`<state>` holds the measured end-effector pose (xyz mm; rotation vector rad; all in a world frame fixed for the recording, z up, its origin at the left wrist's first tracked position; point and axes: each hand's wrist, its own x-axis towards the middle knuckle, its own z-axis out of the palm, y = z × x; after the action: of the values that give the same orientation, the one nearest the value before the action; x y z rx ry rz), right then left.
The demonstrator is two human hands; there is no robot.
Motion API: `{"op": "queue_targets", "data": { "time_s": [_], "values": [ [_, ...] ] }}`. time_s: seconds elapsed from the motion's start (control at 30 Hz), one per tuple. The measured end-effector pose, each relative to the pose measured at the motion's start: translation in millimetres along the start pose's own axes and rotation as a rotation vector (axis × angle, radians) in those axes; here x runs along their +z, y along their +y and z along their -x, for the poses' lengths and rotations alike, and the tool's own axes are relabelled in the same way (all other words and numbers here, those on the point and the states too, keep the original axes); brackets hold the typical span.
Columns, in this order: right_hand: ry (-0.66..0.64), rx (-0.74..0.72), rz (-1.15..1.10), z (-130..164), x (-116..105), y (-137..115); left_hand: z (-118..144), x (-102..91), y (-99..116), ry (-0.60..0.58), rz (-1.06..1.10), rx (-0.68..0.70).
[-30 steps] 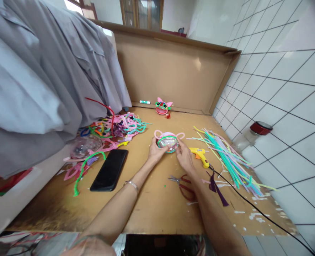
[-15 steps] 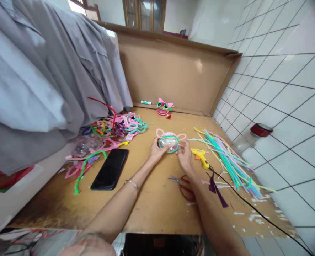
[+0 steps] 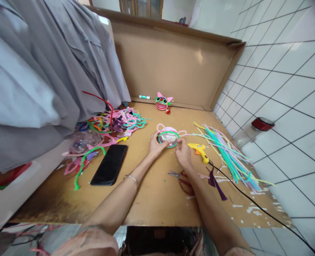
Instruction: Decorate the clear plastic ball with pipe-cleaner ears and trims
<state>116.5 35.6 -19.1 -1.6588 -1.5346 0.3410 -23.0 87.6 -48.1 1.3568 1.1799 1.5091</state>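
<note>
A clear plastic ball ringed with green pipe cleaner and topped with pink pipe-cleaner ears rests on the brown table. My left hand cups its left side. My right hand pinches its right edge where the green ring runs. A finished pink cat-faced ball stands at the back by the cardboard wall.
A yellow glue gun with a black cord lies right of my hand, beside a heap of straight pipe cleaners. Red-handled scissors lie near my right wrist. A black phone and tangled pipe cleaners are at left, under hanging grey shirts.
My right hand has shifted slightly along the right side of the ball. The camera has tilted down a little; both hands stay on the ball.
</note>
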Motion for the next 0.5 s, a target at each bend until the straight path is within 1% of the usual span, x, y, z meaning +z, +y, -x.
{"op": "queue_targets", "data": {
  "time_s": [0.13, 0.37, 0.5],
  "values": [
    [0.046, -0.017, -0.022, -0.4, 2.0, 1.4, 0.9, 0.1, -1.3, -0.009, 0.023, -0.002],
    [0.113, -0.018, -0.01, -0.6, 0.5, 1.3, 2.7, -2.6, 3.6, -0.057, 0.105, -0.096],
    [0.115, -0.008, 0.002, -1.0, -0.5, 1.5, 2.5, -4.3, 5.2, -0.064, 0.127, -0.109]
  ]
}}
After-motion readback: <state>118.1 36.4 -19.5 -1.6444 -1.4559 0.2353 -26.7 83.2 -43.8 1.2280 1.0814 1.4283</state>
